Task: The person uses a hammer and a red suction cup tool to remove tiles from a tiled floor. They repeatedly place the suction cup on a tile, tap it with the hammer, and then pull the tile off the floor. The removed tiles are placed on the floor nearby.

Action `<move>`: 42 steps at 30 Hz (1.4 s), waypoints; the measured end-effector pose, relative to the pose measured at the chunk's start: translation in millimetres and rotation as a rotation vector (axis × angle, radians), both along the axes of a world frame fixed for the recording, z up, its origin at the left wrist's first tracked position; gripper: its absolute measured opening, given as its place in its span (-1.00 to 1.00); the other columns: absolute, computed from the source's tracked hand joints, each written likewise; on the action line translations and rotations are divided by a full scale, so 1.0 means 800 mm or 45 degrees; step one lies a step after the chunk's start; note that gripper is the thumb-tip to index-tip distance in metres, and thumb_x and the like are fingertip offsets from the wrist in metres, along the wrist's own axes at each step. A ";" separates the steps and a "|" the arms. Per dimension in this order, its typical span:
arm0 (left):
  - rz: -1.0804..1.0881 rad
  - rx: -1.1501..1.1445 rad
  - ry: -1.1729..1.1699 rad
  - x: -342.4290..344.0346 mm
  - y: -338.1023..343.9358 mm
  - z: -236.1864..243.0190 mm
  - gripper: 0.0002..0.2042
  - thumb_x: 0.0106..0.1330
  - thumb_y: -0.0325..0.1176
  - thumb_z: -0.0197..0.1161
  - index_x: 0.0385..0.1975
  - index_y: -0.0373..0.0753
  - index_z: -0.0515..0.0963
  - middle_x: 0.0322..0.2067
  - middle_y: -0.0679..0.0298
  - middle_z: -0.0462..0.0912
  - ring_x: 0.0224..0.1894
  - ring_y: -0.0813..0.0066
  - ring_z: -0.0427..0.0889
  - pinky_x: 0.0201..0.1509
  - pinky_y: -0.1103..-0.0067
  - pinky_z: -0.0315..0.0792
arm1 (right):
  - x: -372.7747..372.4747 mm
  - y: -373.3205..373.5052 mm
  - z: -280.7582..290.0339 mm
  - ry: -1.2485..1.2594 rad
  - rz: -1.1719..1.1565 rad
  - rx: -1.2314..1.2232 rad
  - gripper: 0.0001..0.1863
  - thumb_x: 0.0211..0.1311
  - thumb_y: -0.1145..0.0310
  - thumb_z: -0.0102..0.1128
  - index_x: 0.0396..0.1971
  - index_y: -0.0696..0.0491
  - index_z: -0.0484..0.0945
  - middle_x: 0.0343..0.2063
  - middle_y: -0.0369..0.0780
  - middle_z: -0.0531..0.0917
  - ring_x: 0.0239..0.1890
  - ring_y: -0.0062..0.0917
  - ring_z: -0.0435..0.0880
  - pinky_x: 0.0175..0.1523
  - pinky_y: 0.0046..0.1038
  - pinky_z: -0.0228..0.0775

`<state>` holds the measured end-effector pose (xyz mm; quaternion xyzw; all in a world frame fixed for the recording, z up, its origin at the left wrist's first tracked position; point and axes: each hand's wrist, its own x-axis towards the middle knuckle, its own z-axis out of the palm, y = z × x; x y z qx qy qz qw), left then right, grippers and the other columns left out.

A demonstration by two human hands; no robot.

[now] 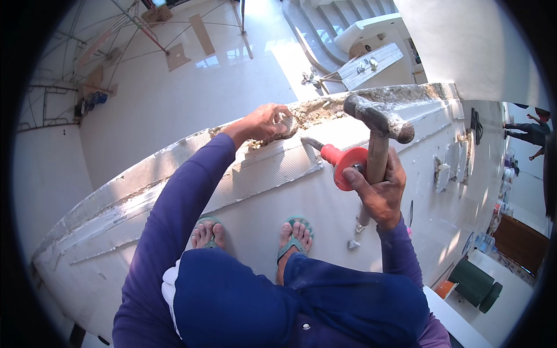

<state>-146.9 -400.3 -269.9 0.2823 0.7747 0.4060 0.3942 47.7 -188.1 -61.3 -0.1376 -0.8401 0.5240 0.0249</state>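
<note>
My left hand (270, 122) reaches over the long white ledge (133, 180), fingers curled on a rough chunk (286, 129) of broken material at its crumbled upper edge. My right hand (383, 191) grips both a wooden-handled hammer (380, 119), its grimy metal head uppermost, and a metal chisel with a red guard (348, 165). The chisel's tip points left, just beside my left hand. Below the ledge, my sandalled feet (295, 238) stand on the white surface.
Beyond the ledge are scaffolding (139, 23), white steps (325, 26) and a plank (371, 64) with items on it. At the right are broken white pieces (447, 168), another person (528, 133) and a green cylindrical container (470, 284). A small loose lump (353, 244) lies near my right foot.
</note>
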 end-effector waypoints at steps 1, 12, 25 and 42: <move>0.035 0.016 -0.053 -0.003 -0.004 -0.001 -0.49 0.29 -0.22 0.37 0.26 -0.19 0.57 0.02 -0.04 0.67 0.13 0.05 0.63 0.23 0.22 0.50 | 0.001 0.002 0.001 -0.014 -0.022 -0.008 -0.51 0.17 0.32 0.64 -0.04 0.16 0.53 -0.33 -0.25 0.70 -0.33 -0.68 0.68 -0.20 -0.53 0.62; 0.423 0.557 -0.572 0.060 -0.026 0.059 -0.49 0.40 -0.26 0.44 0.26 -0.37 0.51 -0.20 0.10 0.69 -0.16 0.42 0.72 -0.15 0.48 0.65 | -0.005 0.052 0.033 0.113 -0.213 0.153 -0.59 0.21 0.43 0.60 -0.05 0.13 0.55 -0.25 -0.33 0.65 -0.24 -0.71 0.64 -0.09 -0.58 0.57; 0.230 0.611 0.387 0.073 -0.012 0.143 -0.47 0.15 -0.32 0.41 0.17 -0.24 0.51 -0.07 0.11 0.59 0.03 0.23 0.61 0.20 0.31 0.54 | -0.053 0.004 0.045 0.095 0.121 0.103 -0.60 0.18 0.39 0.61 -0.10 0.17 0.58 -0.32 -0.27 0.70 -0.27 -0.65 0.70 -0.17 -0.52 0.60; 0.804 0.702 -0.057 0.040 -0.146 0.141 -0.83 0.44 -0.36 0.43 -0.10 -0.28 0.70 -0.35 0.35 0.71 -0.28 0.63 0.67 -0.27 0.61 0.54 | -0.102 -0.112 0.053 -0.003 0.340 -0.106 -0.53 0.41 0.04 0.40 -0.21 0.24 0.59 -0.59 -0.20 0.62 -0.57 -0.58 0.61 -0.41 -0.43 0.48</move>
